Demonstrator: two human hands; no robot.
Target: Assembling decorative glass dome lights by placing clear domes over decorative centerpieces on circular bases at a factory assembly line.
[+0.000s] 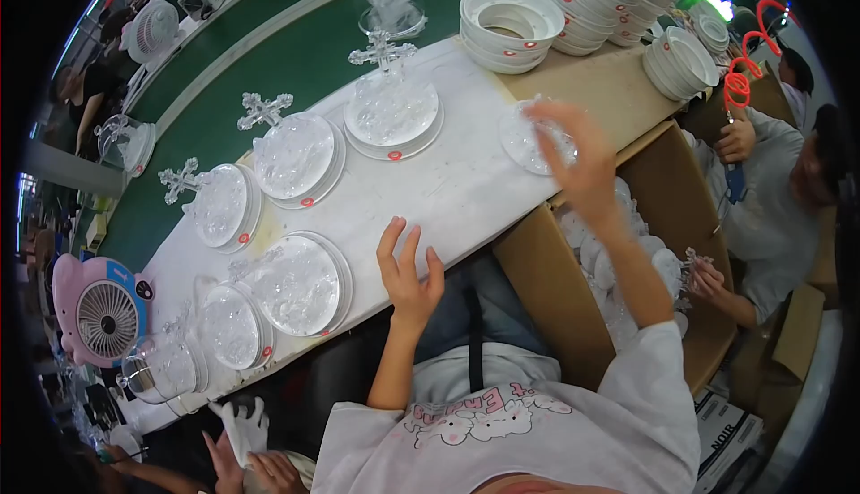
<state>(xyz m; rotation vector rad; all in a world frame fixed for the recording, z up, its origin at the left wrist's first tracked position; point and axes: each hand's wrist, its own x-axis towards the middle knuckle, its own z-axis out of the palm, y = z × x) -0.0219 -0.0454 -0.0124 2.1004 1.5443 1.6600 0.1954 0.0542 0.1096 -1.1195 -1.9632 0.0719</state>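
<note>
My left hand (411,277) hovers at the table's near edge, fingers spread and nothing in it. Blurred by motion, my right hand (582,167) reaches over a clear round plastic piece (528,146) on the white tabletop; whether it grips the piece cannot be told. To the left stand several white round bases topped with clear textured pieces. Among these are a base with a clear cross (392,116) at the back, another base (294,155) left of it and a third base (221,206) farther left. Closer to me is a large base (302,284) beside a smaller base (235,326).
White rings (511,24) are stacked at the back right. An open cardboard box (533,257) of clear parts sits beside my right arm. A co-worker's hand (708,277) holds a clear piece there. A green conveyor (296,42) curves behind; a pink fan (103,310) stands far left.
</note>
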